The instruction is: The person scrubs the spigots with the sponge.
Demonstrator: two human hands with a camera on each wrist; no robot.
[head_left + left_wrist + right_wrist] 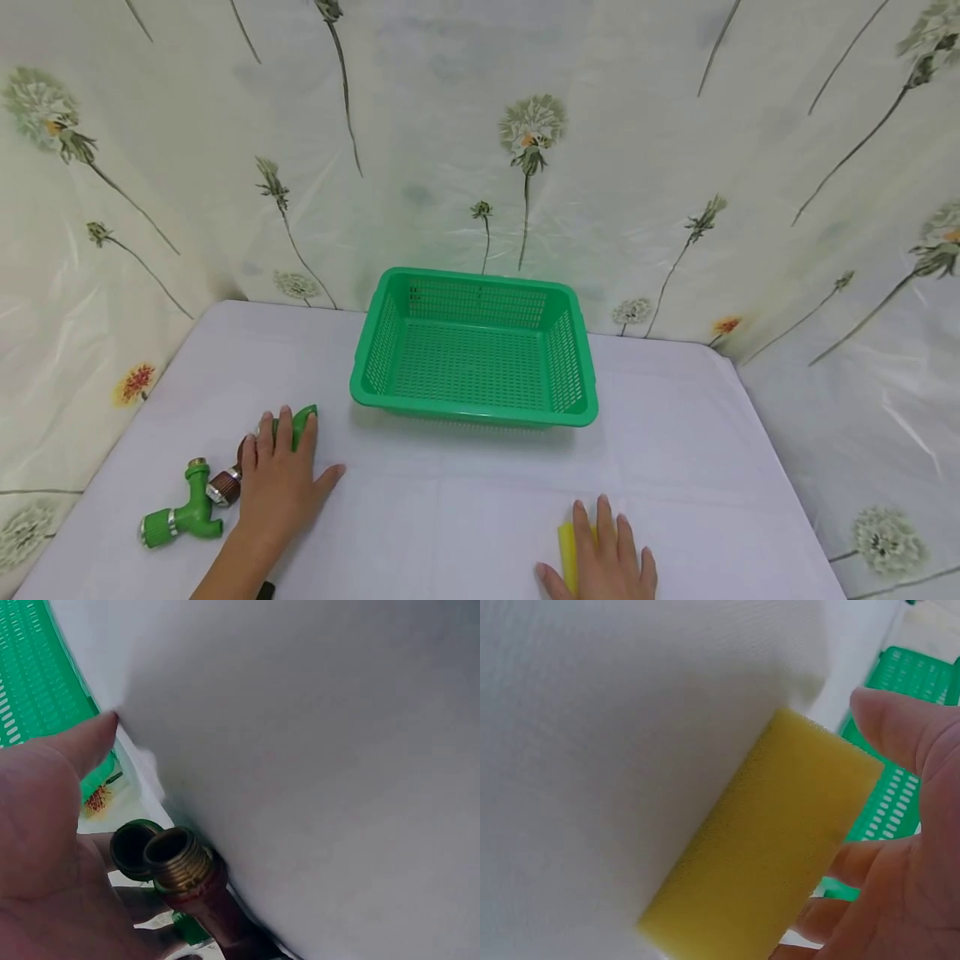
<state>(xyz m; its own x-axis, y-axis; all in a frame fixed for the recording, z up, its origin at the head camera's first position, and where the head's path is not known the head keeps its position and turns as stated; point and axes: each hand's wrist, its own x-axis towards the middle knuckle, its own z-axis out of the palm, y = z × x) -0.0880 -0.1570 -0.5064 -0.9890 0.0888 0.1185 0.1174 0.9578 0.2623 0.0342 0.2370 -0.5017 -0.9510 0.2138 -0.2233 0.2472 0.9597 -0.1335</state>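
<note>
Two hands lie flat on the white worktop (465,533). The left hand (277,479), fingers straight, rests on a green and brown hose fitting (225,483) at 8 o'clock from the green basket (474,354). Its long axis runs from 8 to 2 o'clock, and the hand hides its middle. The right hand (607,558), fingers straight, covers a yellow sponge (567,552) at 5 o'clock, long axis toward 12. Only the sponge's left edge shows.

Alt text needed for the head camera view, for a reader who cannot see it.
Two hands lie flat on a white table: the left hand covers a green and brown hose fitting, the right hand rests on a yellow sponge. An empty green basket sits behind them.
</note>
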